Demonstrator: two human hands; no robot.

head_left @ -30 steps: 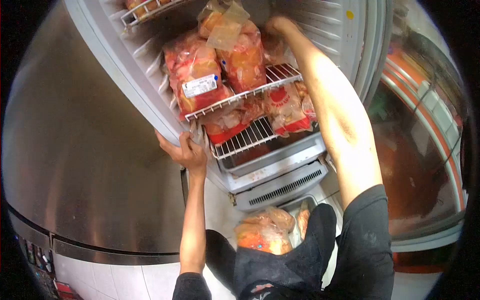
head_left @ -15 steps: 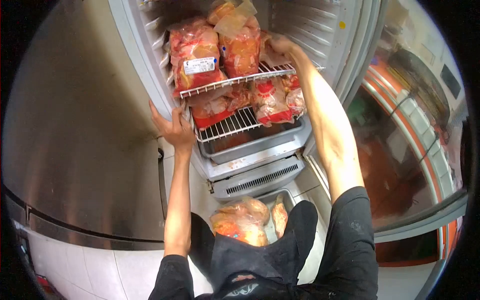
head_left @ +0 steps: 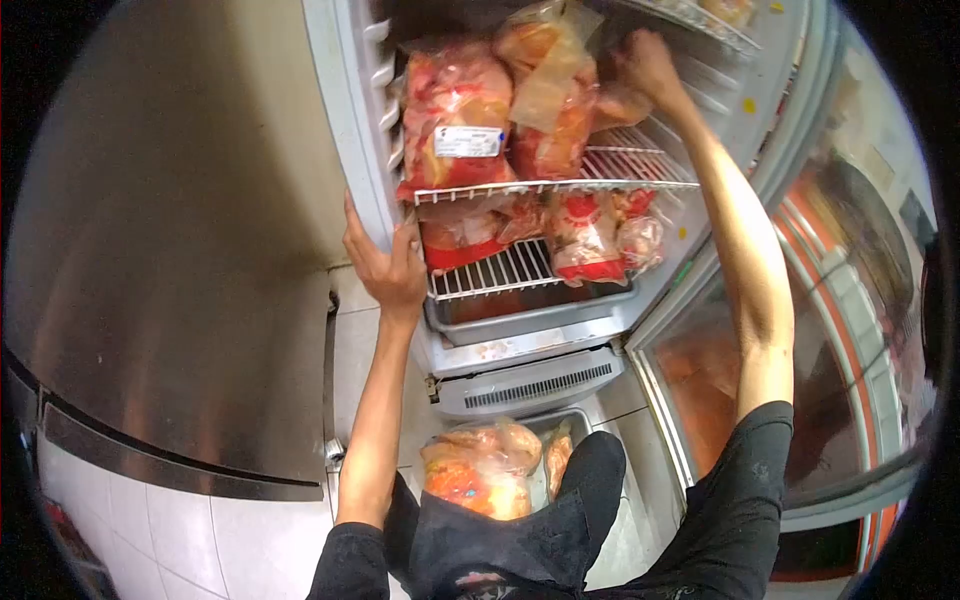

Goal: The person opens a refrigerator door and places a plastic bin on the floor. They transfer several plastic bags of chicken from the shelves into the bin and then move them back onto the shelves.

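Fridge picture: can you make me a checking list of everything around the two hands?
Surface: wire shelf, partly bare at the right.
Job's things: labelled bag and tall bag stand on it; lower bags sit on the shelf beneath.
Clutter: floor bags lie low in front of the fridge.
Hands: left hand grips the fridge frame; right hand touches a back bag, grip unclear.
Cables: nothing seen.
Surroundings: steel door at left, glass door at right.

Steel cabinet (head_left: 180,250) left, pale tiled floor (head_left: 230,540) beneath
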